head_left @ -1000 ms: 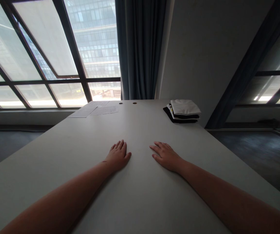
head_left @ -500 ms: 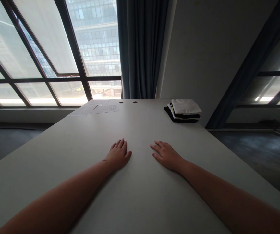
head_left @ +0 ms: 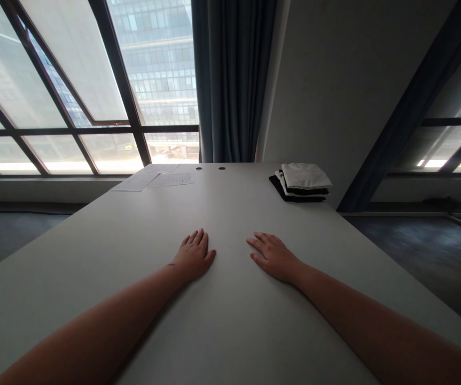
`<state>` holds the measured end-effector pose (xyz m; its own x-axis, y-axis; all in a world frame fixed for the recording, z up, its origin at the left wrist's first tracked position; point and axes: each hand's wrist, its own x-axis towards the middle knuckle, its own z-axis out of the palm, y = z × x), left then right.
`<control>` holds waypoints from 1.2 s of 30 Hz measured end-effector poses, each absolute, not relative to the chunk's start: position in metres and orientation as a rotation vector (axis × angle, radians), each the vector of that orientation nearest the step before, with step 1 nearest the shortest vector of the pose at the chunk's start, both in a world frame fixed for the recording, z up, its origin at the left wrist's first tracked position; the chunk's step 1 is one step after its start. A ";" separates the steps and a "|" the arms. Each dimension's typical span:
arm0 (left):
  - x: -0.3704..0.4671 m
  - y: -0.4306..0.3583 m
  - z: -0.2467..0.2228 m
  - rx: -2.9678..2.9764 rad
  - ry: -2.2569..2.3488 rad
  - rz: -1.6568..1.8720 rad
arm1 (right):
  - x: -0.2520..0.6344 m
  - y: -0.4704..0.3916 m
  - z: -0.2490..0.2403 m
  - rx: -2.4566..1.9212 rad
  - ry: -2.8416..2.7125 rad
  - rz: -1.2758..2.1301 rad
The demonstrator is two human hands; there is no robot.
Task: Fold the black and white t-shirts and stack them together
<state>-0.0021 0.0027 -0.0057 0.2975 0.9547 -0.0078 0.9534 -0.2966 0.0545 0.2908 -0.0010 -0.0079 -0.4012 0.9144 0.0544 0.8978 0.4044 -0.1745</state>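
Note:
My left hand (head_left: 194, 255) lies palm down on the white table (head_left: 230, 321), fingers spread and pointing away from me. Across a gap to its right, my right hand (head_left: 273, 255) also rests on the tabletop, fingers apart and angled to the left. Both hands hold nothing. Beyond my right hand, at the far right of the table, sits a stack of folded black and white cloth (head_left: 304, 182), with a white piece on top. It is apart from both hands.
Sheets of paper (head_left: 136, 182) lie at the table's far left corner. Two round holes (head_left: 221, 168) show near the far edge. Behind the table hang a dark blue curtain (head_left: 234, 80) and a wall of windows (head_left: 158, 64). Grey floor (head_left: 422, 251) lies on either side.

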 end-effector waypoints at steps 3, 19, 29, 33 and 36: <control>-0.002 0.003 -0.005 2.493 1.831 0.039 | 0.291 -0.001 -0.007 -1.635 -2.501 0.190; -0.001 0.002 -0.003 2.499 1.833 -0.004 | 0.290 -0.002 -0.007 -1.636 -2.516 0.191; -0.001 0.002 -0.003 2.495 1.839 -0.002 | 0.289 -0.002 -0.006 -1.645 -2.505 0.205; -0.001 0.002 -0.003 2.497 1.834 0.000 | 0.290 -0.001 -0.007 -1.638 -2.508 0.203; -0.001 0.002 -0.002 2.486 1.840 0.002 | 0.291 -0.001 -0.008 -1.626 -2.503 0.195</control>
